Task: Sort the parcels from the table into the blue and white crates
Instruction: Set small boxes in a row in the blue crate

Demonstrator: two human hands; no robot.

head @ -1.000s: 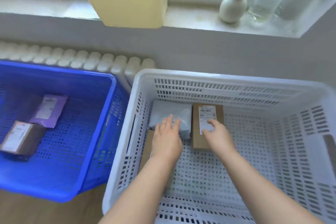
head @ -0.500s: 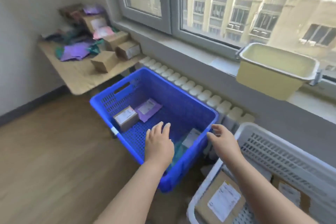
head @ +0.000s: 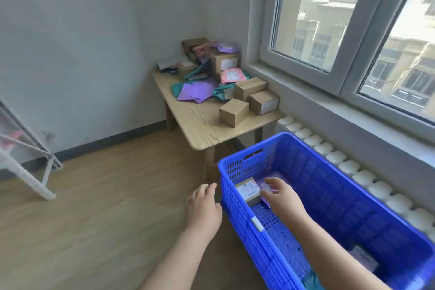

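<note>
The unsorted parcels (head: 223, 77) are heaped at the far, window end of the wooden table (head: 200, 129): cardboard boxes mixed with purple, pink and teal mailers, the bags overlapping one another and leaning against the boxes. One plain cardboard box (head: 233, 112) stands apart, nearest the person.

The blue crate (head: 341, 195) sits on the floor just beside the table leg, below the radiator (head: 348, 167). It holds a small labelled box (head: 248, 192) and a purple mailer (head: 273, 178) side by side, plus something teal (head: 310, 280) at its near end. The white crate is out of view.

The right hand (head: 282, 198) hangs over the crate, in front of those two parcels, fingers loosely bent and grasping nothing; whether it touches them cannot be told. The left hand (head: 204, 207) is outside the crate, over the floor just beside its near wall, fingers relaxed and empty.

Much of the sorting appears to remain, with the table the likely next reach. The heap is the weak spot: pulling one slick mailer from under its neighbours could drag others off the table. The labels are unreadable from here, so a hasty pick could land in the wrong crate. The right forearm crosses the crate's rim and could catch it.
</note>
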